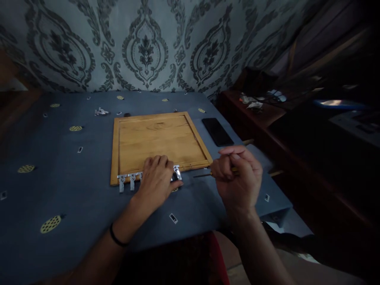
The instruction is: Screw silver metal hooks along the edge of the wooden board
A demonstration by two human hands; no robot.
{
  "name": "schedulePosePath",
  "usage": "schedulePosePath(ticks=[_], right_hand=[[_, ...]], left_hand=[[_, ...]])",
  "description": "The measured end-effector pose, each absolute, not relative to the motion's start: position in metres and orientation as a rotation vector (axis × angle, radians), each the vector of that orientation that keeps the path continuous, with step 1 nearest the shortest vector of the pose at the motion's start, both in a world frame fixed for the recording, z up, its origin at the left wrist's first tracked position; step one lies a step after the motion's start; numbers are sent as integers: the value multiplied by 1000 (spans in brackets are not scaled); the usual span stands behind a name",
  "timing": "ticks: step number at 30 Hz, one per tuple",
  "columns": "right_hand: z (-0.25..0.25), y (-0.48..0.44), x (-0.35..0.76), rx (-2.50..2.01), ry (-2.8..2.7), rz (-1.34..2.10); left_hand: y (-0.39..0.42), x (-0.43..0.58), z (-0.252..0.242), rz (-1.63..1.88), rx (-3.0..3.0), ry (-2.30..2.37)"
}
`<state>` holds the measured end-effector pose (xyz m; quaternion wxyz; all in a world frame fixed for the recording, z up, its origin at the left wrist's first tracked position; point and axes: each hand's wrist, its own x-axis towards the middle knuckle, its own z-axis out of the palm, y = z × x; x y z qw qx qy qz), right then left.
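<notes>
A wooden cabinet door (157, 138) with a raised frame lies flat on the table. Along its near edge sit several silver metal hinges (121, 183), their arms jutting toward me. My left hand (156, 176) is bent over this edge, fingers curled onto the wood and thumb by the rightmost hinge (177, 173); it covers the hinges in the middle. Right of the door, my right hand (237, 174) is closed around a screwdriver (202, 175). Its thin shaft points left toward the hinges, with the tip apart from them.
A blue tablecloth (97, 221) with pineapple prints covers the table. Beyond the door's far left corner lie more silver hinges (101, 112). A black phone (217, 132) rests right of the door. Patterned cloth (145, 47) hangs behind, and a dark red wooden piece (252, 118) stands at right.
</notes>
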<state>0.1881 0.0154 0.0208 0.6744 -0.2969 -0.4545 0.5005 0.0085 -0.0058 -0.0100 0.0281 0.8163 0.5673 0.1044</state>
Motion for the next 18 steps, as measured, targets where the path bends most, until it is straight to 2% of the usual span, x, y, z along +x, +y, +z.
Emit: schedulePosePath(ticks=[7,18], right_hand=[[22,16,185,-648,-996,1120],[26,21,177,-586,-1039,1113]], left_hand=[[-5,10,-5,261,2429,1751],[-9,-7,0,576,2336,1702]])
